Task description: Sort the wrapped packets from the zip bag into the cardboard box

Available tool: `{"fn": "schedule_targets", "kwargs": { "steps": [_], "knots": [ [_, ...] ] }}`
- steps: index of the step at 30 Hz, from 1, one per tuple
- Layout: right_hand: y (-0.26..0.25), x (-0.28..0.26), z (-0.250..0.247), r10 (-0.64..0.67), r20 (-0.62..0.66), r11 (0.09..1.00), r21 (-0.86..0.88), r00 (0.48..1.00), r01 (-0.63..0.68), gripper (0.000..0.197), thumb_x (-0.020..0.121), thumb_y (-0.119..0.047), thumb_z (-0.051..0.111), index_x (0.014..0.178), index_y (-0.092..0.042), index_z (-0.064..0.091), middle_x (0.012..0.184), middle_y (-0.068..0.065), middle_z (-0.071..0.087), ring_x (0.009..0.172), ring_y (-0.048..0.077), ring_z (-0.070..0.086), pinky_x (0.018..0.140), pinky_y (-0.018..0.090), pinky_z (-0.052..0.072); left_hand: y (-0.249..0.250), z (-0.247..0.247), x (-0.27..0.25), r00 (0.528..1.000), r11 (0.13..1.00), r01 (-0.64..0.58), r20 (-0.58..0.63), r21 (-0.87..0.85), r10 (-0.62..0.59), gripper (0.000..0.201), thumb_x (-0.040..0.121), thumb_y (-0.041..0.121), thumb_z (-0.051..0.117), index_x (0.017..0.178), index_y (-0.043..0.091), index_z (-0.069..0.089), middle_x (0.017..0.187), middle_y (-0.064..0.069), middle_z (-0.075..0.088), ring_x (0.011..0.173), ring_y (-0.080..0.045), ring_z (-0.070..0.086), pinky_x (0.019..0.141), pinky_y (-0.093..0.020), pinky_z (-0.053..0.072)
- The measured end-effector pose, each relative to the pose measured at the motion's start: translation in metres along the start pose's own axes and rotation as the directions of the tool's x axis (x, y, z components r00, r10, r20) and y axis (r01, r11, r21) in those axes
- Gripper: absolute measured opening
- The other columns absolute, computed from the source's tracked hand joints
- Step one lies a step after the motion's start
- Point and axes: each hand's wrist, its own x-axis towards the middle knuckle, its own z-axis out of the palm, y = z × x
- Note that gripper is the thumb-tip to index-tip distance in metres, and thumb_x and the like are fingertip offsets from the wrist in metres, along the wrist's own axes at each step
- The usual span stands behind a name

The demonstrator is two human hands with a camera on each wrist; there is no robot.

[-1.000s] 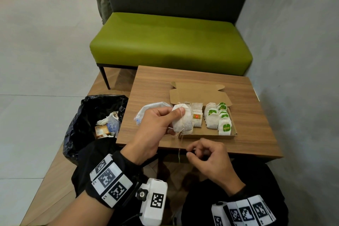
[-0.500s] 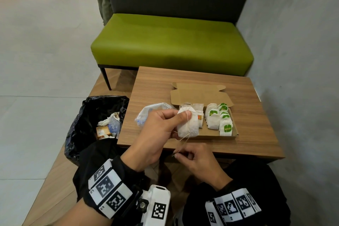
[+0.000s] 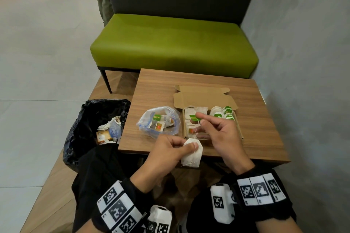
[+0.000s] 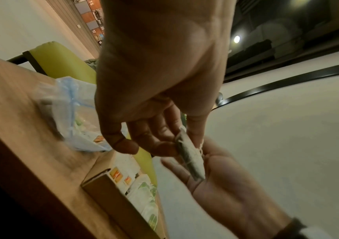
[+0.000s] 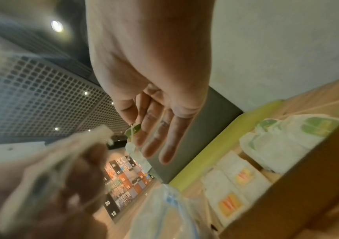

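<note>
My left hand (image 3: 186, 146) pinches a white packet (image 3: 191, 155) at the table's near edge, its string wound round it. The left wrist view shows the same packet (image 4: 189, 155) edge-on between thumb and fingers. My right hand (image 3: 198, 119) is above the open cardboard box (image 3: 239, 130). It pinches the green tag (image 3: 195, 118) of that string between thumb and forefinger, its other fingers straight. The green tag (image 5: 135, 129) also shows in the right wrist view. The clear zip bag (image 3: 159, 121) lies left of the box with several packets inside. Rows of packets (image 3: 223, 114) fill the box.
The wooden table (image 3: 255, 119) stands against a grey wall on the right. On the floor to its left is a black bin bag (image 3: 79, 125) holding rubbish. A green bench (image 3: 174, 43) sits behind the table. The box lid (image 3: 202, 96) lies folded back.
My left hand drew the packet back from over the box to the near table edge, uncovering the zip bag. My right hand rose from below the edge to above the box, holding the tag.
</note>
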Motion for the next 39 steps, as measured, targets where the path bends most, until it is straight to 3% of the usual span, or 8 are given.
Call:
{"fn": "schedule_targets", "kwargs": {
  "steps": [3, 9, 13, 19, 26, 29, 32, 39],
  "knots": [
    [-0.01, -0.003, 0.001, -0.084, -0.017, 0.996, 0.04, 0.996, 0.084, 0.022, 0.091, -0.003, 0.066, 0.108, -0.012, 0.074, 0.09, 0.009, 0.078, 0.084, 0.03, 0.074, 0.074, 0.036, 0.062, -0.004, 0.003, 0.001, 0.999, 1.0, 0.027, 0.025, 0.011, -0.028, 0.012, 0.085, 0.018, 0.075, 0.076, 0.01, 0.077, 0.075, -0.009, 0.075, 0.068, -0.013, 0.067, 0.064, -0.023, 0.051],
    [-0.009, -0.02, 0.003, -0.173, 0.018, 0.985, 0.003, 0.985, 0.173, 0.038, 0.082, 0.006, 0.072, 0.113, -0.016, 0.072, 0.083, 0.003, 0.078, 0.083, 0.019, 0.075, 0.081, 0.025, 0.059, -0.009, 0.002, 0.005, 0.997, 0.995, 0.076, 0.005, -0.067, -0.076, 0.019, 0.084, 0.018, 0.075, 0.076, 0.001, 0.075, 0.068, -0.009, 0.07, 0.06, -0.013, 0.061, 0.056, -0.02, 0.048],
    [0.005, -0.029, 0.002, -0.245, 0.088, 0.966, -0.064, 0.966, 0.251, 0.035, 0.079, 0.009, 0.074, 0.086, -0.025, 0.08, 0.096, -0.005, 0.078, 0.097, 0.014, 0.073, 0.087, 0.033, 0.059, -0.011, -0.002, 0.009, 0.997, 0.985, 0.083, 0.012, -0.149, -0.083, 0.031, 0.075, 0.025, 0.077, 0.086, -0.005, 0.075, 0.082, -0.018, 0.071, 0.073, -0.021, 0.062, 0.065, -0.026, 0.048],
    [0.02, -0.028, -0.005, -0.254, 0.11, 0.959, -0.098, 0.961, 0.265, 0.038, 0.078, 0.012, 0.073, 0.086, -0.024, 0.081, 0.097, -0.005, 0.077, 0.098, 0.016, 0.072, 0.09, 0.029, 0.056, -0.008, -0.008, 0.011, 0.988, 0.978, 0.133, 0.102, -0.158, -0.117, 0.012, 0.085, 0.019, 0.07, 0.086, 0.011, 0.079, 0.082, -0.007, 0.073, 0.072, -0.012, 0.065, 0.066, -0.026, 0.049],
    [0.027, -0.027, -0.005, -0.302, 0.125, 0.929, -0.184, 0.945, 0.321, 0.035, 0.079, 0.01, 0.073, 0.092, -0.021, 0.081, 0.102, -0.008, 0.076, 0.1, 0.013, 0.071, 0.089, 0.028, 0.056, -0.007, -0.02, 0.011, 0.978, 0.98, 0.136, 0.18, -0.145, -0.109, 0.017, 0.083, 0.016, 0.068, 0.095, 0.006, 0.075, 0.093, -0.012, 0.072, 0.083, -0.019, 0.064, 0.071, -0.032, 0.047],
    [0.021, -0.031, -0.008, -0.201, 0.116, 0.973, -0.093, 0.973, 0.212, 0.033, 0.084, 0.009, 0.069, 0.101, -0.018, 0.078, 0.102, -0.005, 0.076, 0.099, 0.012, 0.071, 0.087, 0.022, 0.055, -0.008, -0.019, 0.013, 0.988, 0.996, 0.078, 0.141, -0.052, -0.07, 0.015, 0.089, 0.007, 0.066, 0.101, 0.007, 0.076, 0.096, -0.011, 0.075, 0.087, -0.019, 0.067, 0.077, -0.034, 0.05],
    [0.02, -0.03, -0.012, -0.022, 0.13, 0.999, -0.033, 0.991, 0.026, 0.036, 0.084, 0.001, 0.073, 0.113, -0.02, 0.072, 0.094, 0.002, 0.076, 0.088, 0.016, 0.072, 0.081, 0.027, 0.059, -0.008, -0.016, 0.017, 0.988, 0.998, -0.015, 0.152, 0.062, 0.005, 0.017, 0.09, 0.006, 0.066, 0.104, 0.008, 0.075, 0.099, -0.009, 0.076, 0.092, -0.018, 0.07, 0.083, -0.028, 0.054],
    [0.027, -0.016, -0.024, 0.013, 0.072, 0.993, -0.121, 0.997, -0.004, 0.02, 0.082, 0.001, 0.075, 0.087, -0.019, 0.075, 0.077, 0.002, 0.076, 0.064, 0.013, 0.07, 0.062, 0.024, 0.056, -0.009, 0.002, 0.043, 0.979, 0.899, -0.201, 0.064, 0.389, 0.191, 0.026, 0.084, 0.014, 0.075, 0.108, 0.02, 0.066, 0.094, 0.0, 0.072, 0.087, -0.014, 0.069, 0.081, -0.034, 0.059]
  ]
}}
